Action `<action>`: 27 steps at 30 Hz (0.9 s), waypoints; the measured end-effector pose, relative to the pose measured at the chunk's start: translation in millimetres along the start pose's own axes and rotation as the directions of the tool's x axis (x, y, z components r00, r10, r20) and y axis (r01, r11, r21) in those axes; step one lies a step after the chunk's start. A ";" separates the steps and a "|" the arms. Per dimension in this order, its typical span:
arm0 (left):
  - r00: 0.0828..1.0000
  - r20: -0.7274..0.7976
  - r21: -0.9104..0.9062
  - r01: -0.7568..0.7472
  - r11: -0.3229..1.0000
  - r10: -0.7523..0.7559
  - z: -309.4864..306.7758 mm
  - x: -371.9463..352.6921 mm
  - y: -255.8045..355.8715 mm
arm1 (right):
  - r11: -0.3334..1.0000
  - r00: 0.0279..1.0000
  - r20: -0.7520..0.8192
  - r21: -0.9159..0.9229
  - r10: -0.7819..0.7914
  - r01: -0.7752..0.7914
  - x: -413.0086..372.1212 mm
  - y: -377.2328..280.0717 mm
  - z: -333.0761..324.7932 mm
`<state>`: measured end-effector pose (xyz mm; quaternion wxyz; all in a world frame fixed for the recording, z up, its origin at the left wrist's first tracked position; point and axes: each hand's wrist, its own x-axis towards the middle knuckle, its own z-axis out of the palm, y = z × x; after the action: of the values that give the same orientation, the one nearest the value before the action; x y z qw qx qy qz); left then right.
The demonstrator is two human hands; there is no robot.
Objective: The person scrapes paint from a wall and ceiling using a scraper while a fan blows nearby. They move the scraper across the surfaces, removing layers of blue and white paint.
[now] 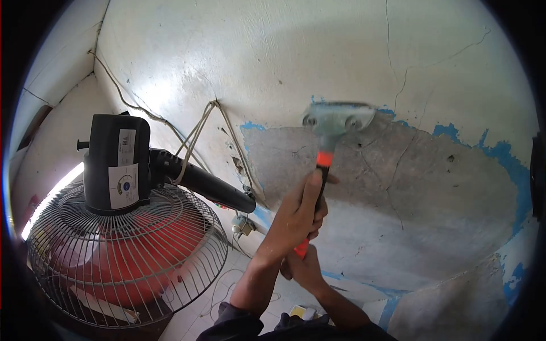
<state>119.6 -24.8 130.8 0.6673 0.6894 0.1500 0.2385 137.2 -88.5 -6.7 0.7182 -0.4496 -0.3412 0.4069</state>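
Scraper (336, 120) handle is clenched in both your fists: right hand (304, 266) low on the orange end, left hand (297, 213) above it, thumb along the shaft. Beyond them the flat metal blade meets the wall (432, 187), grey cracked plaster edged with blue paint. A slip leftward would likely snag the loose cables (196, 133) or the wire-grilled fan (125, 250).

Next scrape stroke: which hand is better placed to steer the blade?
Probably left: left hand grips the scraper higher, nearer its blade; right hand holds only the bottom end.
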 end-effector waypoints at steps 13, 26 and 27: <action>0.995 0.080 0.090 0.055 0.994 -0.062 1.8 -10.5 -4.8 | 0.997 0.999 -0.028 0.069 0.041 -0.039 -17.8 9.5 9.4; 0.985 0.099 0.063 0.132 0.989 -0.138 -2.8 -7.0 3.6 | 0.978 0.999 -0.007 0.208 0.036 -0.034 -12.4 9.4 22.1; 0.985 0.097 0.075 0.135 0.988 -0.142 -4.3 -8.0 4.4 | 0.975 0.999 0.009 0.220 0.032 -0.033 -8.2 7.0 23.2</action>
<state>110.1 -25.6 134.1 0.6650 0.7112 0.1712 0.1506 111.9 -85.4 -5.8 0.7560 -0.3717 -0.2886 0.4550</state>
